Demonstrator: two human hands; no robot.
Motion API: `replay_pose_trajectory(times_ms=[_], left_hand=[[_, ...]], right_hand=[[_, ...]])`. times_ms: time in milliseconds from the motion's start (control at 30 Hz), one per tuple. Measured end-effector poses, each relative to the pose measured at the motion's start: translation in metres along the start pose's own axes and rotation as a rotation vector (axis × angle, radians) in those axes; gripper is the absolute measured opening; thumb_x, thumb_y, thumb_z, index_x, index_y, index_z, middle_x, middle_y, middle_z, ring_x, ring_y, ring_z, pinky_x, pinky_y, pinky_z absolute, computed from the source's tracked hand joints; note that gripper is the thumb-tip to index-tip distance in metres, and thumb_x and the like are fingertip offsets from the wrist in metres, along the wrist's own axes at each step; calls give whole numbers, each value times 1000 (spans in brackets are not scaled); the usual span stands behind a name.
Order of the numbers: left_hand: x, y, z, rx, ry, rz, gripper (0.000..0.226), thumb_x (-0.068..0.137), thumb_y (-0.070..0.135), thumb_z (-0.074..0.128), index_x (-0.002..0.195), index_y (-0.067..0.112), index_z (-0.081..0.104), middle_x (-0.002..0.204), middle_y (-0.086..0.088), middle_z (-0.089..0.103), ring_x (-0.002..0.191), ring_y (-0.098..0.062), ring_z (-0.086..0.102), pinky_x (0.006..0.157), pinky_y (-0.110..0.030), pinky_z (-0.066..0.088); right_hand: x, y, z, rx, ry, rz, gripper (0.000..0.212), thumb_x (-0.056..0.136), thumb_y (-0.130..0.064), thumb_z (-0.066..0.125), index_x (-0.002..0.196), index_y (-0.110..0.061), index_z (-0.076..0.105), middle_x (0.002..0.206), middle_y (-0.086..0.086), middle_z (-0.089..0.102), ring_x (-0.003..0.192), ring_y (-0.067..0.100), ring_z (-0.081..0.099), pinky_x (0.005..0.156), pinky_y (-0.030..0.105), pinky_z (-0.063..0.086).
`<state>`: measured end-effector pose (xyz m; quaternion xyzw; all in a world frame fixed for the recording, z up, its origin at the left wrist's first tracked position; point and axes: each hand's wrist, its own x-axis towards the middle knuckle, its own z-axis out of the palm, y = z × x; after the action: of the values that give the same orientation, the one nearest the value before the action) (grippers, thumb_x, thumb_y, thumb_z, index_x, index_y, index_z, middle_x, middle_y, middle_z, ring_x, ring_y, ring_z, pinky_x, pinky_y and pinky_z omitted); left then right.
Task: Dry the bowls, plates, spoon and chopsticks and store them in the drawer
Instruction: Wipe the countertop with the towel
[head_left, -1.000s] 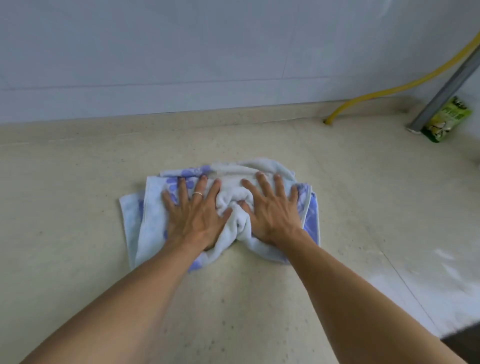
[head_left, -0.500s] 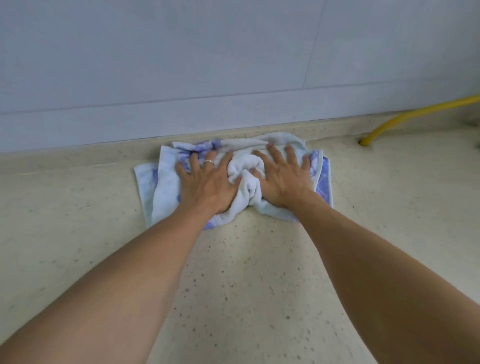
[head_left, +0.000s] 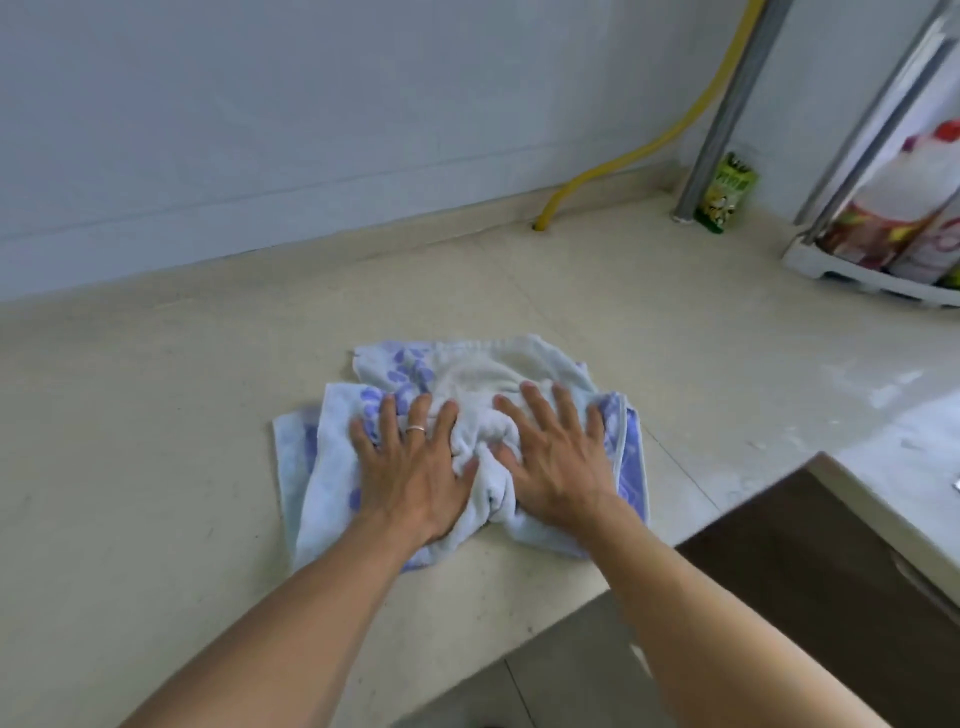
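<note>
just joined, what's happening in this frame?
A person presses both hands flat on a crumpled blue-and-white towel lying on the beige countertop. The left hand and right hand have straight, spread fingers, side by side. No bowls, plates, spoon or chopsticks are in view. A yellow hose runs along the wall, and a rack with bottles stands at the far right.

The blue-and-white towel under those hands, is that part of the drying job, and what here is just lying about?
Part of the job:
- blue-and-white patterned cloth towel, pressed flat on the beige stone counter by the left hand and right hand

Just lying about:
- yellow rubber hose
- green printed packet
- white plastic rack
</note>
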<state>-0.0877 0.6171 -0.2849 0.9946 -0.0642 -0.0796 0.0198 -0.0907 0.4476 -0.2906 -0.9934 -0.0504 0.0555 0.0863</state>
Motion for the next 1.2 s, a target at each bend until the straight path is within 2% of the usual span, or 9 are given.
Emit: replay_pose_trajectory(times_ms=[133, 200, 300, 400, 600, 700, 867, 1033, 1200], left_hand=[[-44, 21, 8, 5, -43, 37, 92, 74, 69, -17, 157, 32, -7, 166, 1, -8, 151, -36, -13, 118, -64, 0], [-41, 22, 7, -2, -54, 44, 98, 66, 68, -22, 157, 34, -11, 166, 1, -10, 151, -37, -15, 118, -64, -1], [-6, 24, -1, -45, -47, 49, 86, 79, 75, -9, 156, 37, -12, 167, 3, -12, 151, -35, -16, 119, -62, -4], [51, 32, -10, -60, -14, 45, 72, 96, 68, 13, 157, 38, -10, 166, 5, -14, 151, -32, -17, 119, -60, -6], [217, 38, -29, -53, 19, 39, 68, 98, 65, 14, 158, 39, -5, 167, 7, -12, 152, -30, -16, 119, -60, -5], [295, 40, -40, -53, 54, 14, 66, 99, 62, 13, 158, 38, -3, 167, 6, -9, 152, -31, -14, 120, -60, -3], [359, 44, -49, 18, 116, -72, 71, 89, 62, 14, 156, 38, 11, 164, 4, 8, 148, -35, 7, 117, -60, 12], [345, 44, -42, 4, 174, -50, 60, 95, 61, 21, 152, 40, 20, 161, 5, 19, 146, -31, 15, 117, -55, 16], [255, 62, -24, -35, 159, 18, 62, 97, 63, 18, 154, 39, 21, 162, 7, 20, 147, -30, 15, 116, -53, 14]], right_hand=[[-55, 9, 4, 22, -15, 34, 81, 81, -72, -8, 156, -45, 3, 167, -8, -8, 153, 24, -15, 119, 55, -10], [-57, 11, 2, 20, -6, 47, 77, 84, -72, -6, 156, -44, 2, 167, -7, -9, 153, 25, -16, 118, 57, -10], [-25, 21, -2, 19, -6, 66, 76, 84, -73, -3, 154, -44, 1, 167, -6, -8, 153, 29, -13, 119, 61, -5], [32, 38, -10, 7, 3, 80, 83, 77, -77, -3, 153, -45, 0, 166, -6, -9, 152, 31, -14, 118, 64, -3], [194, 83, -30, -73, 24, 80, 72, 94, -71, 28, 155, -45, -1, 167, -5, -6, 153, 32, -10, 118, 64, -1], [275, 102, -40, -123, 59, 61, 71, 95, -68, 30, 155, -45, -1, 167, -6, -4, 152, 33, -6, 118, 64, 2], [349, 117, -49, -162, 73, 19, 74, 94, -66, 35, 156, -42, 2, 167, -6, -3, 152, 33, -1, 116, 66, 8], [328, 116, -47, -109, 80, 5, 67, 96, -64, 32, 155, -43, 9, 166, -7, 7, 151, 32, 6, 117, 60, 9], [230, 118, -41, -82, 33, 20, 61, 100, -61, 21, 156, -43, 6, 167, -8, 3, 153, 28, -1, 119, 57, 4]])
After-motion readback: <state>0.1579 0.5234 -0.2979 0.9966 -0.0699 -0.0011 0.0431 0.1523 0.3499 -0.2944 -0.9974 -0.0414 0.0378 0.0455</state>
